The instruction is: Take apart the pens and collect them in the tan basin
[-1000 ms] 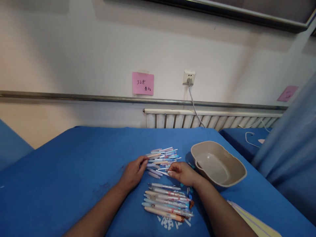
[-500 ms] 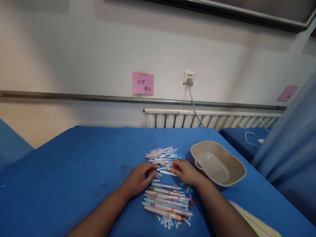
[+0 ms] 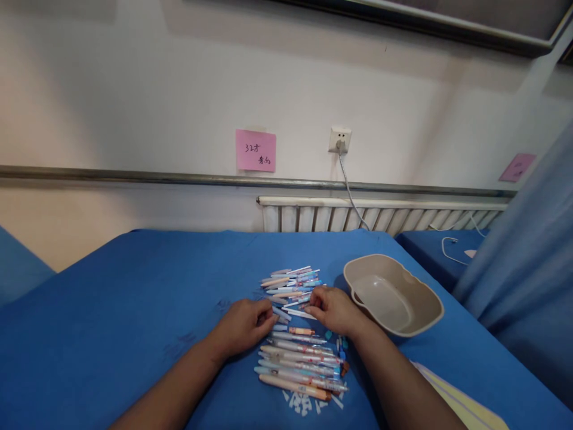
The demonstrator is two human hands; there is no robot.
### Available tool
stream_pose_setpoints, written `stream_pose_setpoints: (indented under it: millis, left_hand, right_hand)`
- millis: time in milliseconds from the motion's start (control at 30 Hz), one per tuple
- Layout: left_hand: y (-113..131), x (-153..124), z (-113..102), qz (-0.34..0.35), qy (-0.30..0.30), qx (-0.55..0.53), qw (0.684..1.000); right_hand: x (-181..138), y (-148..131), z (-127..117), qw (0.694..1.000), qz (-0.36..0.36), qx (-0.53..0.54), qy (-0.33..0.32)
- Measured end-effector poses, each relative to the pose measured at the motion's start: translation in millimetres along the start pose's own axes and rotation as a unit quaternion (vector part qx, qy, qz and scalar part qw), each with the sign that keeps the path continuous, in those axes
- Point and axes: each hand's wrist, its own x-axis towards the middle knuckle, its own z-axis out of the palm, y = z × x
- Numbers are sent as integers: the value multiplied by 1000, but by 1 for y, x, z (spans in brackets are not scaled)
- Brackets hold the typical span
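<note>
My left hand [image 3: 248, 323] is closed, fingers curled and thumb pressed in, beside the left ends of some pale blue pen barrels [image 3: 282, 313]. Whatever lies between its fingertips is too small to make out. Opposite it, my right hand [image 3: 333, 309] pinches at the right ends of thin white sticks [image 3: 299, 313] that look like pen refills; its fingertips hide what they grip. Beyond both hands lies a loose pile of pen parts [image 3: 289, 282] in pale colours. Nearer me, several clear-barrelled pens [image 3: 302, 361] lie side by side, with an orange-and-blue pen [image 3: 299, 330] at the far end of this row.
A beige plastic basin [image 3: 389, 298] stands right of my right hand. Small white pieces [image 3: 299, 403] and small blue pieces [image 3: 342, 346] lie around the pens. A yellow striped sheet [image 3: 456, 397] is at the lower right of the blue-covered table [image 3: 147, 310]. A radiator [image 3: 313, 218] runs behind.
My left hand has drawn slightly left and back, uncovering the orange-and-blue pen and pale barrels. My right hand has stayed near the white sticks. The view has shifted a little.
</note>
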Motion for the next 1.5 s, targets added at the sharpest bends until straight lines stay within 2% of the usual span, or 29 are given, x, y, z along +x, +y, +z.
stream_pose_setpoints:
  millis: [67, 133, 233, 433, 700, 1033, 1233, 1500]
  left_hand:
    - [1, 0, -1, 0, -15, 23, 1000]
    - [3, 1, 0, -2, -20, 44, 999]
    - [5, 2, 4, -15, 0, 56, 998]
    - [5, 3, 14, -21, 34, 0, 999]
    - [-3, 5, 19, -12, 55, -82, 995]
    - [2, 3, 15, 34, 12, -115, 993]
    - [4, 3, 14, 63, -21, -79, 995]
    - [5, 2, 18, 56, 3, -67, 996]
  right_hand:
    - [-1, -5, 2, 999, -13, 14, -27]
    - [-3, -12, 4, 995, -22, 26, -90]
    - [-7, -23, 6, 988, -53, -11, -146]
    - [-9, -37, 0, 980, -95, -127, -122]
    - [-8, -39, 2, 972, -122, -177, -97]
    - [-6, -33, 6, 981, -130, -122, -77]
    - [-8, -33, 7, 988, -95, -98, -78]
    - [-7, -34, 12, 988, -108, -87, -69]
